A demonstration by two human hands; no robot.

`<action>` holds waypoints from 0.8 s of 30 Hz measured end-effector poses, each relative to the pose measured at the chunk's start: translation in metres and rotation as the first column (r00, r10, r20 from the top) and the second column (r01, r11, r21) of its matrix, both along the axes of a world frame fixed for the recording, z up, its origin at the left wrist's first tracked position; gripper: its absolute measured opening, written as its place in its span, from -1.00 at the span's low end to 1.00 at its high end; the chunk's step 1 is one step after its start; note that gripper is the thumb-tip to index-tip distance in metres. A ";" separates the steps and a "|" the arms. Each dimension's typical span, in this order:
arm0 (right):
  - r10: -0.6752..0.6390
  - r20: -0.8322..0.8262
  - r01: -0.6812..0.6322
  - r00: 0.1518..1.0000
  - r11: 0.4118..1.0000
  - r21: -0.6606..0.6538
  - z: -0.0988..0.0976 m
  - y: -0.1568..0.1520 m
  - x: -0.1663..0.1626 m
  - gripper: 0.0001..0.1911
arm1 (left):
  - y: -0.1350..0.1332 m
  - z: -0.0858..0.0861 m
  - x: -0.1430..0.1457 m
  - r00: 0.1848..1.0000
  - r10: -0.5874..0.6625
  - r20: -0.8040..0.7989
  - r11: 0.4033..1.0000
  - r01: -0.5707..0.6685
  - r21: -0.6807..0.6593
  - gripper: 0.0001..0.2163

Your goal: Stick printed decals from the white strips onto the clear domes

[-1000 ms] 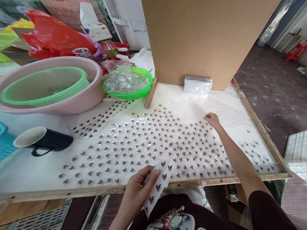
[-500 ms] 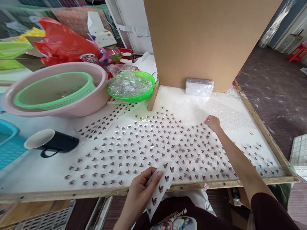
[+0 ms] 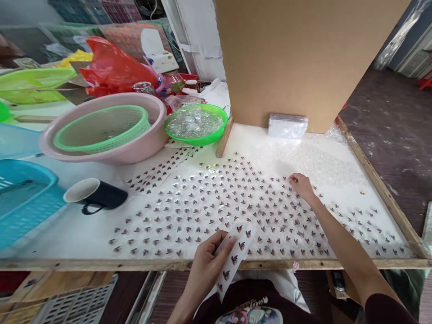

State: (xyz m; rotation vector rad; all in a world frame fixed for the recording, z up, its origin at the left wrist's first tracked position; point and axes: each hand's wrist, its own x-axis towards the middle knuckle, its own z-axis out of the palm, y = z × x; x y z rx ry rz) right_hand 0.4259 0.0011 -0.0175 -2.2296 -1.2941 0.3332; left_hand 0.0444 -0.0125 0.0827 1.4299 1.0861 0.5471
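Note:
My left hand (image 3: 206, 261) is closed on a white sticker sheet (image 3: 234, 256) printed with small dark motifs, held over the near wooden edge of the board (image 3: 101, 263). My right hand (image 3: 303, 185) reaches out over the white board, fingers pinched together and pressing down among the rows of clear domes (image 3: 216, 202) that carry the same dark motifs. What the pinch holds is too small to make out. Bare clear domes (image 3: 313, 157) lie beyond that hand.
A tall cardboard panel (image 3: 303, 58) stands at the back with a roll of clear bags (image 3: 287, 125) at its foot. A green bowl of clear domes (image 3: 195, 124), a pink basin holding a green strainer (image 3: 101, 128), a black mug (image 3: 96, 196) and a blue basket (image 3: 23, 198) are at left.
The view has shifted so everything sits further right and lower. My right hand has stayed pressing at the same spot on the board; the left still holds the sheet.

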 end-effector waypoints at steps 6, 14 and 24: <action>0.059 0.072 -0.072 0.996 0.979 0.190 -0.013 0.002 -0.012 -0.81 | -0.003 0.006 0.001 1.000 0.014 -0.005 0.999 -0.014 -0.032 -0.62; 0.161 0.138 -0.189 0.977 0.957 0.222 -0.032 -0.002 -0.031 -0.77 | -0.003 0.004 -0.001 0.999 0.027 0.025 0.999 -0.027 -0.023 -0.63; 0.212 0.084 -0.227 0.974 0.936 0.268 -0.030 -0.005 -0.039 -0.78 | 0.000 -0.009 -0.008 0.999 0.033 0.025 0.999 -0.033 -0.034 -0.63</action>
